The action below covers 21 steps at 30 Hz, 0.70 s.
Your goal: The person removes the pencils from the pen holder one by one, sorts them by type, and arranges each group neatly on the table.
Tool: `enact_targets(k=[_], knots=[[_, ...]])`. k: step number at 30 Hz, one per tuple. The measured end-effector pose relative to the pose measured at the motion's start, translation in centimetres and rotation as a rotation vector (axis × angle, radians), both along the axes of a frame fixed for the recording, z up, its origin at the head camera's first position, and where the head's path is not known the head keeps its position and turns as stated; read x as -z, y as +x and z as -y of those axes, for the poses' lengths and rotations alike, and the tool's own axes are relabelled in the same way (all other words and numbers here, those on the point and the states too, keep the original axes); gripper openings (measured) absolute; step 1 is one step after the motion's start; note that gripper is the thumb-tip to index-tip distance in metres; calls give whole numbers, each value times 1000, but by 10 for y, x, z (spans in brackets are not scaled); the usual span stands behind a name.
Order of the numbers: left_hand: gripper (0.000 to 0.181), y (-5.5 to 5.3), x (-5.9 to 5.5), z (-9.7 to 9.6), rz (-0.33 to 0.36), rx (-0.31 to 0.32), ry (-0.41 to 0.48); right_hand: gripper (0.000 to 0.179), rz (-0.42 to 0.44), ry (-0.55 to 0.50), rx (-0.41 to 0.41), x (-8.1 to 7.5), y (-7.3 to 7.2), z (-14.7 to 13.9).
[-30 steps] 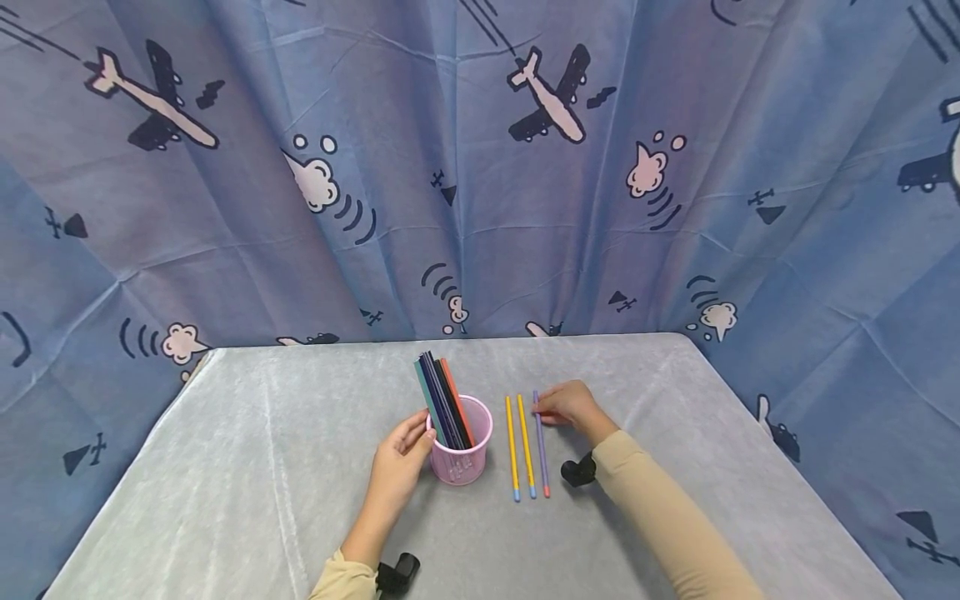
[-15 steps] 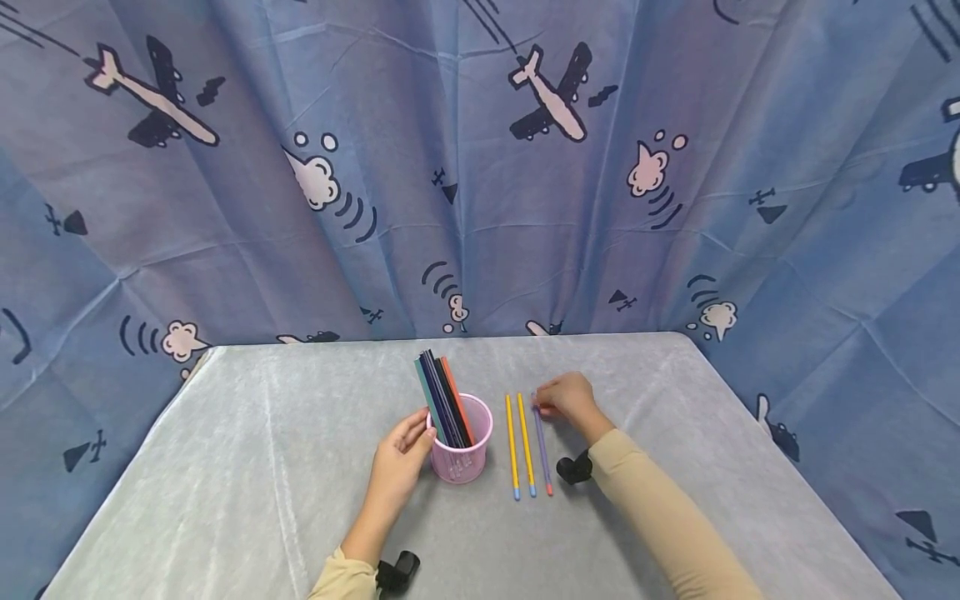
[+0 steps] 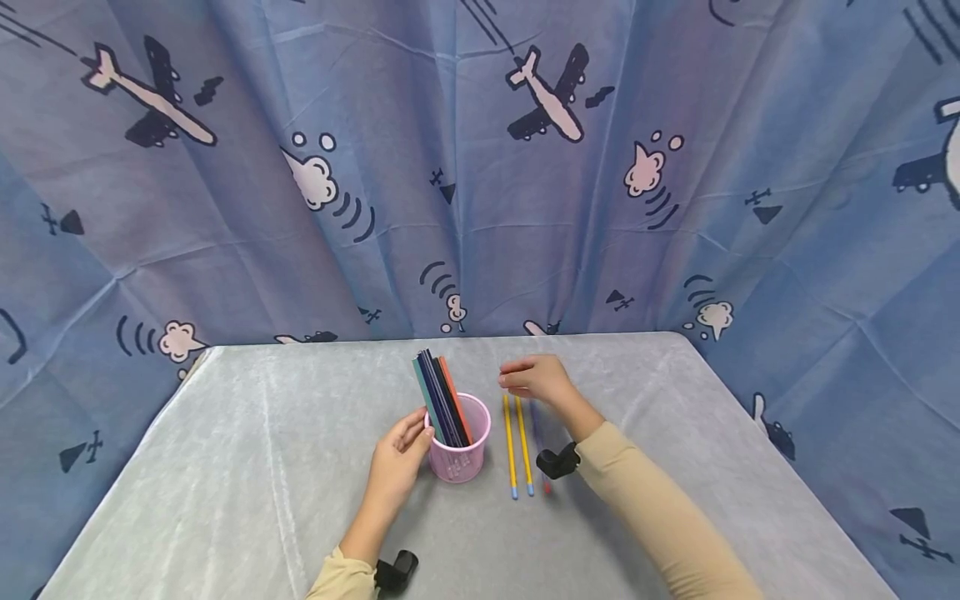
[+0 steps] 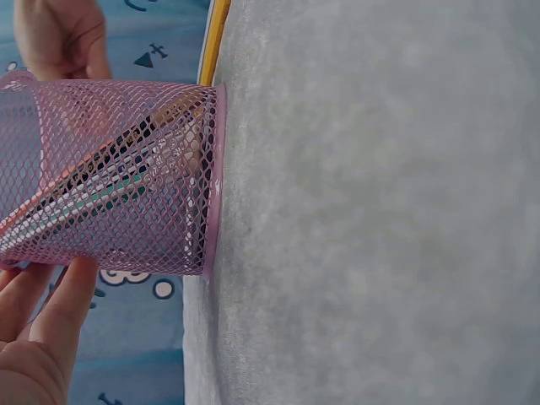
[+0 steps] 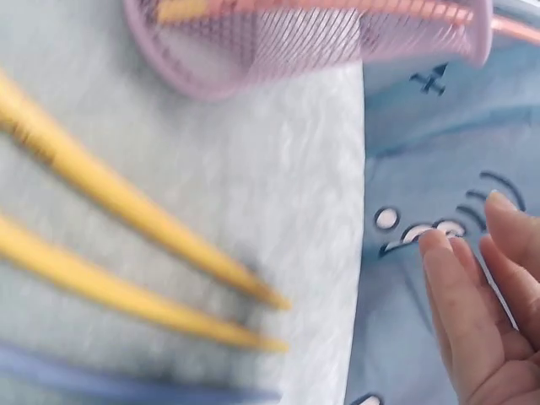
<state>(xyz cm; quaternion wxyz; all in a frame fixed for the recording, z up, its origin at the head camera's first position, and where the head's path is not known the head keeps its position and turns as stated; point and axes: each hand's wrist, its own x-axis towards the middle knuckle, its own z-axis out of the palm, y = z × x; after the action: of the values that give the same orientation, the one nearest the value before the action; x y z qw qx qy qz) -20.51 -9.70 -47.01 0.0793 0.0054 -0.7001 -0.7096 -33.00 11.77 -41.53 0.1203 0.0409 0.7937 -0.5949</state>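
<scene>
A pink mesh pen cup [image 3: 457, 467] stands upright on the table, with a bundle of pencils [image 3: 444, 404] leaning to its left. My left hand [image 3: 397, 462] grips the cup's left side near the rim, thumb in front and fingers behind. My right hand [image 3: 543, 382], holding nothing, hovers above the far ends of two yellow pencils [image 3: 511, 450] with blue ends. In the right wrist view its fingers [image 5: 460, 312] are extended, thumb apart. Next to the yellow pencils lies a purple pencil [image 3: 537, 429] with a red end, partly hidden by the right wrist.
A pale grey cloth covers the table [image 3: 300, 500]. Behind it hangs a blue curtain [image 3: 360, 292] with airplane prints. Each wrist wears a black camera, the right one [image 3: 558, 460] close over the purple pencil.
My right hand has released the purple pencil, lifted, and moved left and away toward the back of the table. The left hand and cup have stayed in place.
</scene>
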Motion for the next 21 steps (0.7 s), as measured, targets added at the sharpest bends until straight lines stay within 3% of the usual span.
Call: enact_targets(k=[21], knots=[[43, 0, 1, 0, -8, 6, 18, 35, -64, -57, -175, -26, 16, 44]])
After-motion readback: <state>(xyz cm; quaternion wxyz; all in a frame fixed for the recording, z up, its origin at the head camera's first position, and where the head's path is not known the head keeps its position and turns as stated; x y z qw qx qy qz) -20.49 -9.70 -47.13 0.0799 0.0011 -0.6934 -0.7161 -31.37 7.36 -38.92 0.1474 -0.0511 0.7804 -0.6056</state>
